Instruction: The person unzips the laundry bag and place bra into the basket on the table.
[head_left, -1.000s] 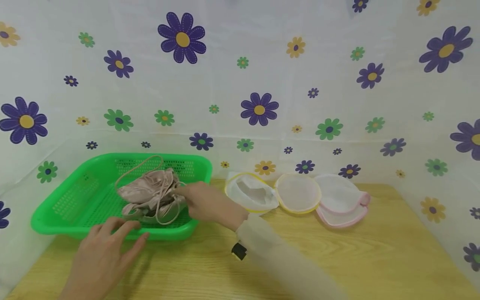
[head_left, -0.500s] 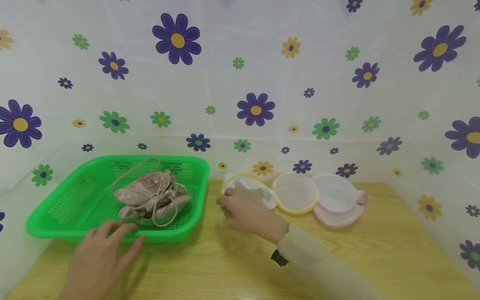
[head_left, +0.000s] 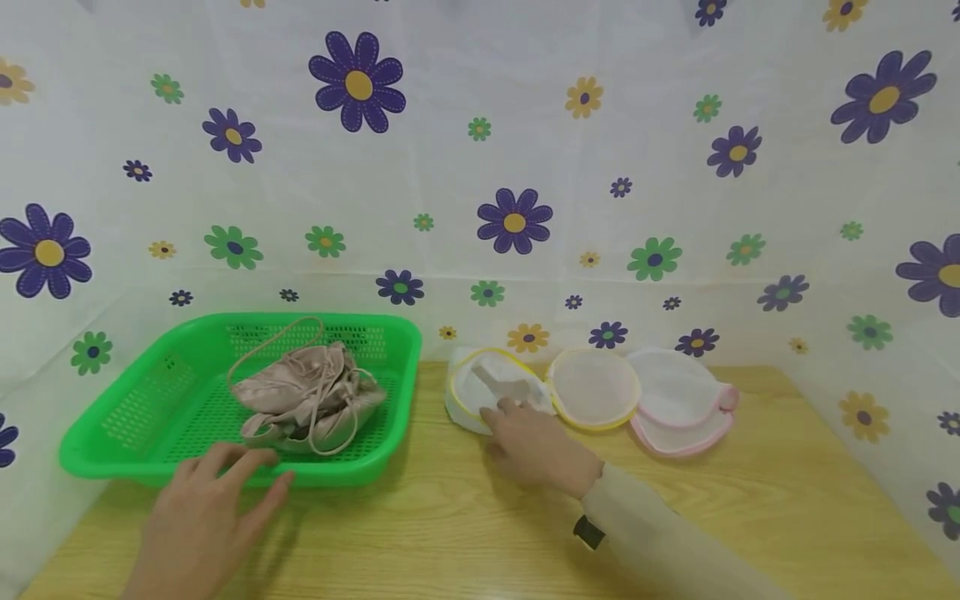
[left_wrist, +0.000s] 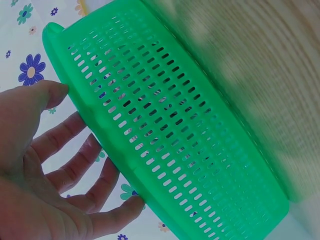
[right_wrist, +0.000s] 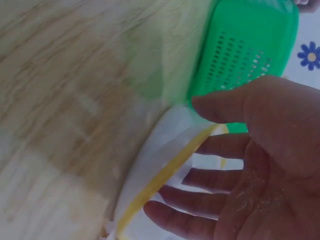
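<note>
My left hand (head_left: 213,508) rests at the near rim of a green plastic basket (head_left: 341,473), its fingertips on the edge. Inside the basket lies a crumpled dusty-pink satiny cloth item (head_left: 288,385) with thin cords or straps. My right hand (head_left: 536,446) is at the front of a round white mesh bag (head_left: 468,387) with yellow trim. In the right wrist view, the extended fingers lie along the bag's yellow edging (right_wrist: 165,175), with the thumb apart from it. A dark opening shows in the bag's top.
Right of that bag lies another yellow-edged round mesh bag (head_left: 596,390). Beyond it are pink-trimmed white mesh pieces (head_left: 678,400), overlapping each other. All sit on a wood-grain table (head_left: 420,533) before a flower-printed white curtain (head_left: 450,167).
My right hand has let go of the pink cloth in the basket and moved right to the yellow-trimmed mesh bag, then toward its front edge. The left hand has stayed at the rim.
</note>
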